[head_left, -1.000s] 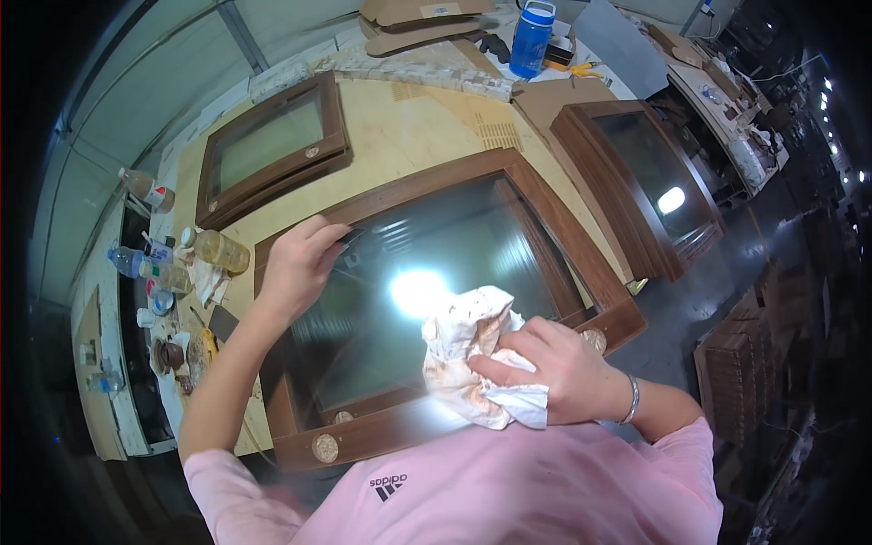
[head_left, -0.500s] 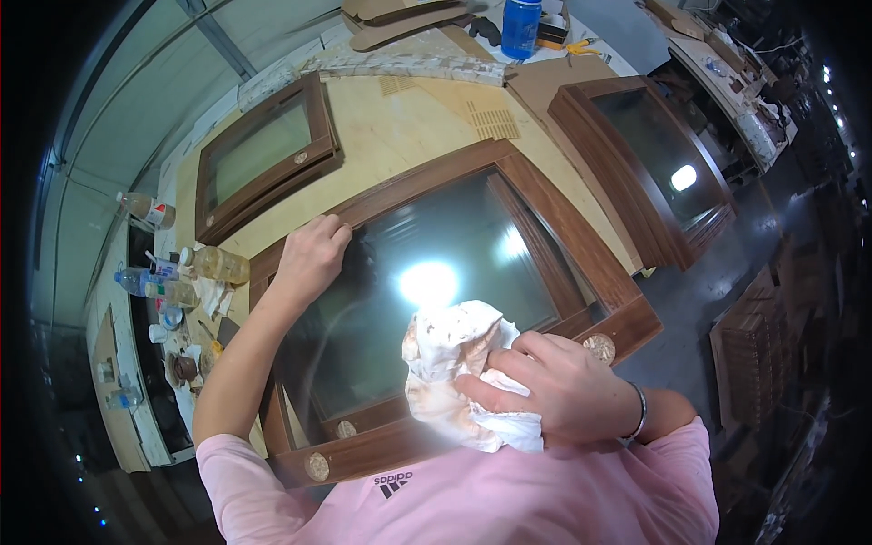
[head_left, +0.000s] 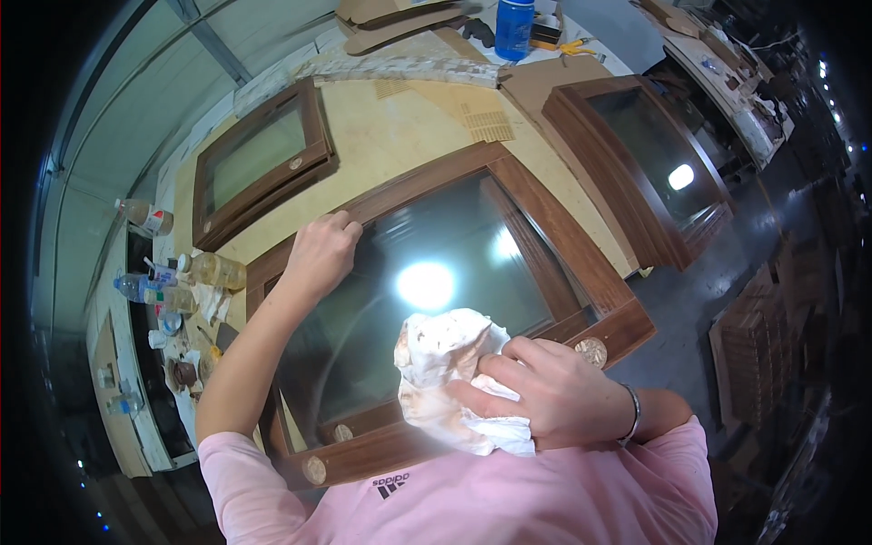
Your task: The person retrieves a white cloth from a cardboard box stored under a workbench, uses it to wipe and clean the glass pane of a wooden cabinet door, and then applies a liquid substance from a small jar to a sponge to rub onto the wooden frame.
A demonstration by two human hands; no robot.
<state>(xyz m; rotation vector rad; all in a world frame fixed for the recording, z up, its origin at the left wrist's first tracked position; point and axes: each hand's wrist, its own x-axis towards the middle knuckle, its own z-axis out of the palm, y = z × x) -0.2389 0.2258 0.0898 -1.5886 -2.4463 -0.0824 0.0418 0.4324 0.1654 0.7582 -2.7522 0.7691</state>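
while the stained white rag [head_left: 451, 377] sits crumpled on the glazed brown window frame [head_left: 554, 238], your right hand [head_left: 549, 395] clenches it; your left hand [head_left: 322, 256] curls over the frame's top rail.

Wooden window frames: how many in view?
3: one under the left hand and rag, frame point; a small one upper left; another at right. More may be hidden.

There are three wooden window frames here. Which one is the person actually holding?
The big middle frame: the left hand grips its top edge, and the right hand holds a stained white rag over its glass. The other two lie untouched.
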